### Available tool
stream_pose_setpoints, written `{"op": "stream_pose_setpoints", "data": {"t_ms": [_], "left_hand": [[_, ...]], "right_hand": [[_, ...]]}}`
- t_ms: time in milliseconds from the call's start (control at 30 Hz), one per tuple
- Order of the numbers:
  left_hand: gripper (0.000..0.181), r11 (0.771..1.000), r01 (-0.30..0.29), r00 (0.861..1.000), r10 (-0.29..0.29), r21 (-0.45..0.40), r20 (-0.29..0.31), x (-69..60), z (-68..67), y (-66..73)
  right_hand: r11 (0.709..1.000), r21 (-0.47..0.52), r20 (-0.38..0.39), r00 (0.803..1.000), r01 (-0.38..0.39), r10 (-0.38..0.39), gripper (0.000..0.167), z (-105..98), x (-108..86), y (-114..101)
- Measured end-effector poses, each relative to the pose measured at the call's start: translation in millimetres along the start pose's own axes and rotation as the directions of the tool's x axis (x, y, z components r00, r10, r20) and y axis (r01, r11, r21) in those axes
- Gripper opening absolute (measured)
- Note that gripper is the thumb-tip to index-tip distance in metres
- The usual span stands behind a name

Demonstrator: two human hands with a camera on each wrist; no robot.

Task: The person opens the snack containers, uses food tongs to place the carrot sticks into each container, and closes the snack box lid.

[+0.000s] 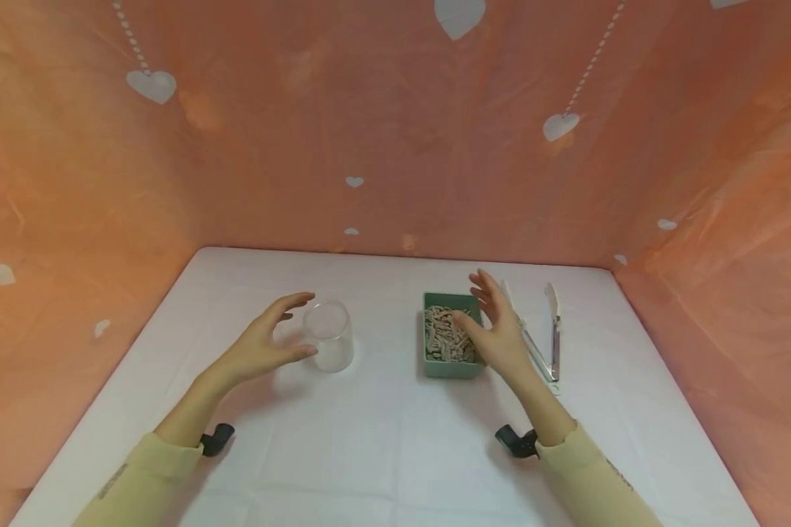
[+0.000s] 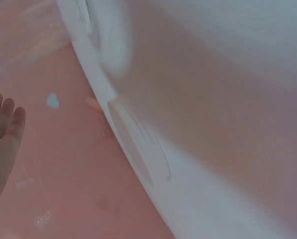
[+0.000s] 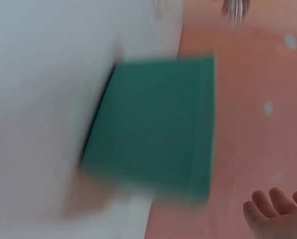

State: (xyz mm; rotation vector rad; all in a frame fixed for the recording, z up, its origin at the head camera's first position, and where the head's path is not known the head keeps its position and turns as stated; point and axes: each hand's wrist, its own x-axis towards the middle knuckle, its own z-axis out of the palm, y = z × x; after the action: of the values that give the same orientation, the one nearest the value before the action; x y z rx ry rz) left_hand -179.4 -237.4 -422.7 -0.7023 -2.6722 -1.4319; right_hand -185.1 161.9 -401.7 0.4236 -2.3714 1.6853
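A clear, straight-sided cup (image 1: pixel 329 338) stands upright on the white table, left of the middle. My left hand (image 1: pixel 270 340) is beside it, thumb and fingers spread apart at its left side; whether they touch it I cannot tell. Right of the middle stands a green rectangular box (image 1: pixel 453 370) holding many small grey-brown, curled pieces (image 1: pixel 443 337). Over its right edge hovers my right hand (image 1: pixel 501 333), thumb and fingers apart and nothing held. The right wrist view shows the green box (image 3: pixel 148 124) from the side, blurred, with the right hand's fingers (image 3: pixel 273 204) at lower right.
Metal tongs (image 1: pixel 555 348) lie spread on the table just right of the box, partly behind my right hand. The white tablecloth (image 1: pixel 369 454) reaches to orange-pink curtains (image 1: pixel 395 146) printed with white hearts at the back and both sides. Each wrist wears a black camera mount (image 1: pixel 517 441).
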Motion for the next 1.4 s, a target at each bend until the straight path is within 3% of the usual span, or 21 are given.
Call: {"op": "stream_pose_setpoints", "data": {"t_ms": [133,267,533,900,1067,1400], "left_hand": [[0.085,0.999,0.037,0.999,-0.037,-0.001,0.026,2.4,6.3,-1.9],[0.089,0.997,0.078,0.996,-0.078,-0.002,0.048,4.0,10.0,-2.6],[0.082,0.999,0.053,0.999,-0.053,0.006,0.011,5.2,11.5,-3.2],[0.072,0.999,-0.026,1.000,0.026,0.045,-0.001,11.0,14.0,-7.4],[0.072,0.999,0.007,1.000,-0.007,0.051,0.004,12.0,13.9,-5.2],[0.072,0.999,0.039,0.999,-0.040,0.038,0.026,14.3,13.7,-3.4]], "right_hand": [[0.993,-0.114,-0.104,0.994,-0.039,0.027,0.076,-34.7,-2.4,17.0],[0.956,-0.270,-0.170,0.983,-0.116,0.071,0.076,-63.8,-4.6,36.4],[0.862,-0.459,-0.108,0.977,-0.213,0.183,0.082,-100.8,-2.8,65.0],[0.752,-0.619,0.006,0.957,-0.225,0.292,0.098,-118.9,-2.1,93.4],[0.741,-0.620,0.015,0.940,-0.259,0.341,0.107,-118.2,-5.0,98.2],[0.729,-0.617,0.002,0.926,-0.296,0.377,0.108,-117.0,-9.3,104.5]]}}
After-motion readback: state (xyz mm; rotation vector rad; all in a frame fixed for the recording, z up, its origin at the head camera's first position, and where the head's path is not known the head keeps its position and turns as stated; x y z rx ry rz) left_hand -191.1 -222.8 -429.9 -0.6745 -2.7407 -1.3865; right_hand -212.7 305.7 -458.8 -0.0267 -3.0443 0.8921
